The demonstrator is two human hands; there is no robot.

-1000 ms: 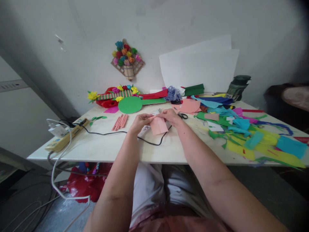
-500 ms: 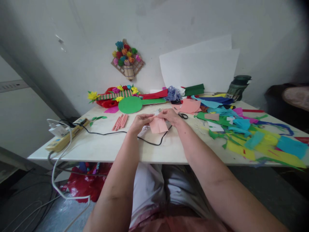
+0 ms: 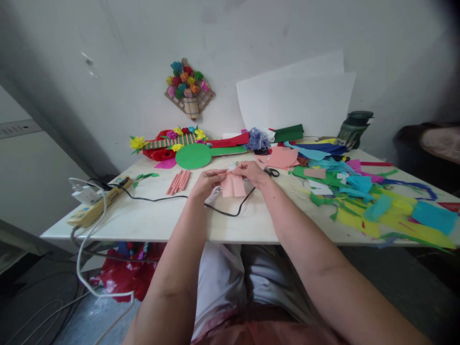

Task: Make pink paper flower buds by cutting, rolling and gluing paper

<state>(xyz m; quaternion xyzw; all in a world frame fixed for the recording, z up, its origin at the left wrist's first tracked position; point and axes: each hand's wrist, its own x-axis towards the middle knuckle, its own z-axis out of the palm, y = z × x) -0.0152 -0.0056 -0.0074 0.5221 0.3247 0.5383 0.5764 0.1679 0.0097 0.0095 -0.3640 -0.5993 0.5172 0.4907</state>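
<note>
A small piece of pink paper (image 3: 233, 187) hangs between my two hands, just above the table. My left hand (image 3: 207, 182) pinches its upper left edge, and my right hand (image 3: 251, 172) pinches its top right. Something whitish shows behind the fingers, too hidden to name. To the left lies a bunch of rolled pink paper sticks (image 3: 178, 182). Black scissors (image 3: 272, 172) rest just right of my right hand. A black cable (image 3: 230, 214) curves across the table below the paper.
At the back lies a green round paper shape (image 3: 194, 156) with a long strip. Coloured paper scraps (image 3: 359, 201) cover the right side, with a dark bottle (image 3: 354, 130) behind. A power strip (image 3: 100, 203) with cords sits at the left edge. A paper-flower basket (image 3: 191, 91) hangs on the wall.
The pink paper has turned slightly and now hangs straighter, its lower edge a little further left. Both hands keep their pinch in nearly the same place.
</note>
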